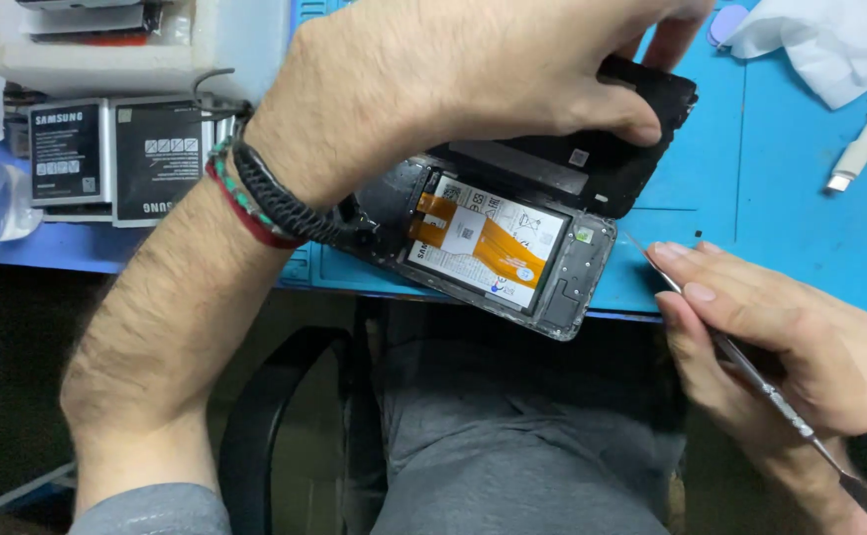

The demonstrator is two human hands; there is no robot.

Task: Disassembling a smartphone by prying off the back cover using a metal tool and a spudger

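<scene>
An opened smartphone lies at the front edge of a blue work mat, its white battery with an orange flex cable exposed. My left hand reaches over it and lifts the black back cover, which is hinged up along the phone's far side. Cord bracelets circle that wrist. My right hand holds a thin metal pry tool, its tip resting by the phone's right edge.
Two loose phone batteries lie at the left, next to a white tray of parts. A white cable plug and a white cloth sit at the back right. My grey-trousered lap and a black chair are below the table edge.
</scene>
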